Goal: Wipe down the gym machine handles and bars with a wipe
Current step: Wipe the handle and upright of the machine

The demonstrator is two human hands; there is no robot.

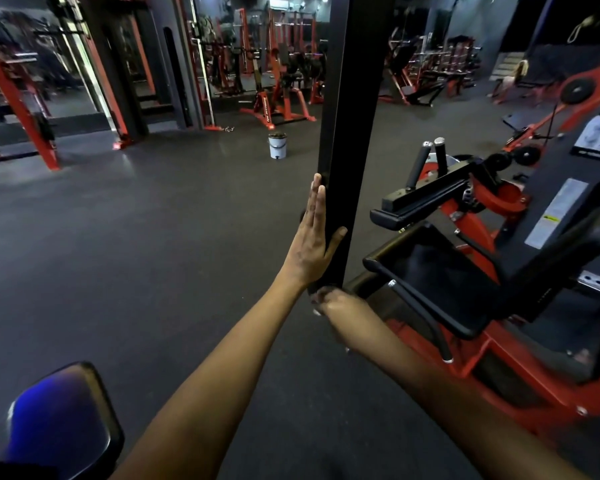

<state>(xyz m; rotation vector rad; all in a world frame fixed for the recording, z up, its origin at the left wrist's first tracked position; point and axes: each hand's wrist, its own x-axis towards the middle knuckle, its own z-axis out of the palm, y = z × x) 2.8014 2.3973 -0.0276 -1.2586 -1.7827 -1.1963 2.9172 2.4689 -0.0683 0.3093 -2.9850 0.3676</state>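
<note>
The left hand [314, 247] lies flat against the left face of the tall black rectangular upright bar [355, 133], fingers straight and together, thumb across its front. The right hand [329, 303] is blurred at the bar's lower end; its grip cannot be determined, and no wipe is discernible. A black-and-red gym machine [499, 271] stands to the right; a white bucket [278, 146] sits on the dark floor [136, 254] beyond.
</note>
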